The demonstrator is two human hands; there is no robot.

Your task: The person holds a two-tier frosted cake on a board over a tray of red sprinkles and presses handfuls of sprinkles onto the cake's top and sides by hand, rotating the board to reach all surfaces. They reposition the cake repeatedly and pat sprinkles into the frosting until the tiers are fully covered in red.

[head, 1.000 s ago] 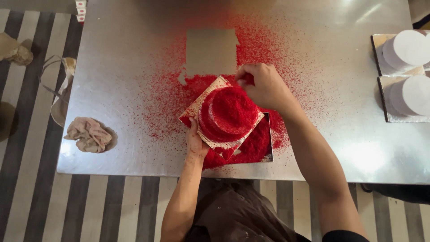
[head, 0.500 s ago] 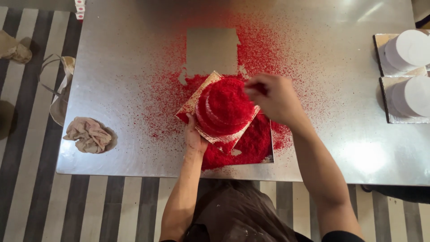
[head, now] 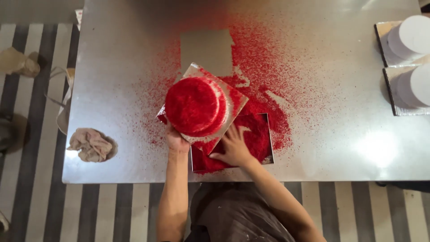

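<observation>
Your left hand (head: 176,140) grips the near-left edge of the square silver board (head: 235,104), holding it tilted over the steel table (head: 112,67), with the round red-coated cake (head: 195,106) sitting on it. Your right hand (head: 234,147) lies open, fingers spread, palm down in the red crumbs (head: 257,134) heaped in the shallow tray (head: 270,139) just beneath the board. A crumpled cloth (head: 91,144) rests at the table's left edge; two white cakes (head: 414,33) sit on boards far right.

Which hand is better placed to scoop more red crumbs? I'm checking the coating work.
Right hand, probably: it lies flat in the crumb tray, while the left hand holds the board under the red cake.
</observation>
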